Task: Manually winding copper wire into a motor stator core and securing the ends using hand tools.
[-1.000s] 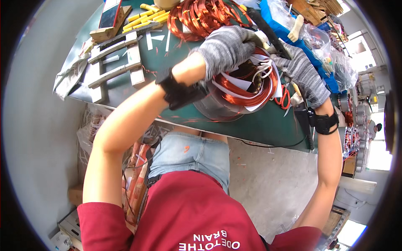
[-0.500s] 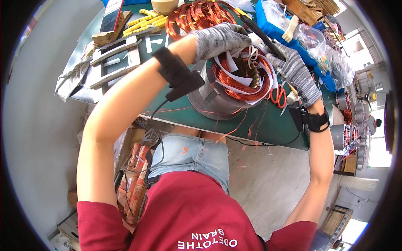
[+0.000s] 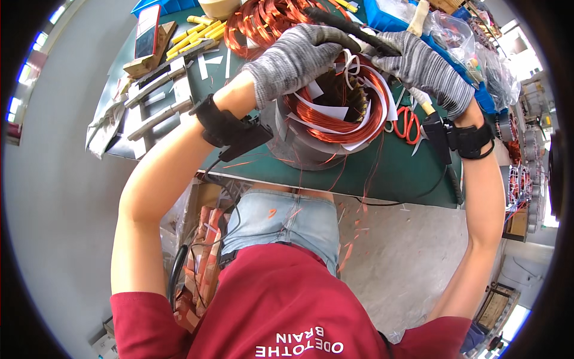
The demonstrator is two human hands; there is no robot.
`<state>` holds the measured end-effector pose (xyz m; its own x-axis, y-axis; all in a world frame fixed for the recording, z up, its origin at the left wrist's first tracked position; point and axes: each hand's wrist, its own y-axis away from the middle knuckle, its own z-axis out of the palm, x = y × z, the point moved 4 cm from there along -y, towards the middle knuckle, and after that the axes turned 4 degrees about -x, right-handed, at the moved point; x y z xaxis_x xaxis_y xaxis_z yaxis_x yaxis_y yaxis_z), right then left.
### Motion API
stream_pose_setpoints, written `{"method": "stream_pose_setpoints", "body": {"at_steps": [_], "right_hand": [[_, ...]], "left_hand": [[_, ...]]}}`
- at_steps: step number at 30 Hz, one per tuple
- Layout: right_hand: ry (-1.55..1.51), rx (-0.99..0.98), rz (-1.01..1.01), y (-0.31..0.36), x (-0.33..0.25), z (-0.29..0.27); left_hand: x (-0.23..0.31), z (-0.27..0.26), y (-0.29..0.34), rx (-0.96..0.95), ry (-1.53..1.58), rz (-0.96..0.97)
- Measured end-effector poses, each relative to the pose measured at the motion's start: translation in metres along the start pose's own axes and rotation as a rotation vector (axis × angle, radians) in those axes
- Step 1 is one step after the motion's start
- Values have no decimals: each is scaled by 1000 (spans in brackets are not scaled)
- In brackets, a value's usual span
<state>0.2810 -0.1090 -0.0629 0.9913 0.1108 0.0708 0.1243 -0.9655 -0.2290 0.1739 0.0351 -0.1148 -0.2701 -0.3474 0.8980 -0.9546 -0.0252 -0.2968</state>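
Stator point(image 3: 299, 146) sits on the green bench point(image 3: 412, 182) directly ahead of you, bore facing up. Status: Cu winding point(image 3: 311, 115) in place round stator bore, w/ white paper point(image 3: 335, 112) set against it. Outstanding, by judgement: white cord point(image 3: 351, 61) loops loose at stator's far rim; thin wires point(image 3: 377, 157) trail untrimmed on its near side. Your L hand point(image 3: 302, 60) is at stator's far-left rim, fingers bent; R hand point(image 3: 427, 69) is far-right of stator, fingers near a dark bar point(image 3: 344, 24); cannot tell if either grips. Red-handled scissors point(image 3: 407, 124) lie right of stator
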Motion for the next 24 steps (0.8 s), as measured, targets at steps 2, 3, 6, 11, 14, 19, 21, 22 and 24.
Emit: {"method": "stream_pose_setpoints", "body": {"at_steps": [2, 3, 6, 11, 14, 19, 21, 22, 24], "right_hand": [[-794, -226, 534, 12, 16, 12], [-814, -255, 599, 17, 13, 3], [-900, -219, 678, 16, -3, 4], [-785, -58, 798, 27, -22, -4], [-751, 99, 724, 32, -14, 23], [-701, 310, 735, 58, -22, 17], [-586, 344, 710, 58, -34, 13], [-489, 361, 679, 62, -37, 11], [-393, 368, 713, 65, -43, 8]], "left_hand": [[26, 10, -2, -112, -55, -301], [20, 14, -7, -91, -17, -280], [3, 8, -7, -54, 5, -235], [0, 12, -14, -55, 25, -131], [27, 2, -7, -16, -741, 305], [63, 11, -10, -170, -888, -193], [50, 9, -6, 11, -1009, 21], [46, 10, -8, 63, -1011, 48], [45, 7, -5, 76, -926, 67]]}}
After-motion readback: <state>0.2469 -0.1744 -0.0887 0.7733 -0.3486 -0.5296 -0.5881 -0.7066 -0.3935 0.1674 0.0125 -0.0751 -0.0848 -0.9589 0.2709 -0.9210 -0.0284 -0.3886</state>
